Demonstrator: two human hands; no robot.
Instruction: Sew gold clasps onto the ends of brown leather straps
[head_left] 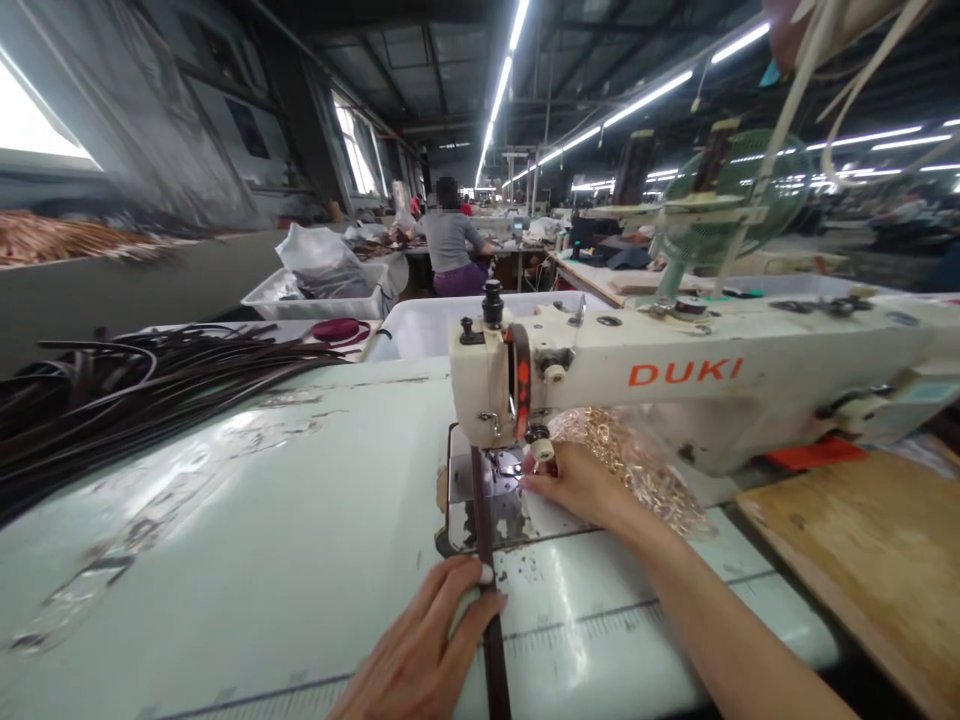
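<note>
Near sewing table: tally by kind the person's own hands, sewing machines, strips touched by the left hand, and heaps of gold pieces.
Hands: 2, left hand and right hand
Sewing machine: 1
Dark strip: 1
Heap of gold pieces: 1
Total: 5

This is a sewing workshop on a factory floor: a sewing machine (697,350) at three o'clock, a heap of dark straps (112,410) at nine, a co-worker (450,240) toward twelve, a big fan (784,185) at two, and rows of tube lights (498,90) overhead at twelve.
</note>
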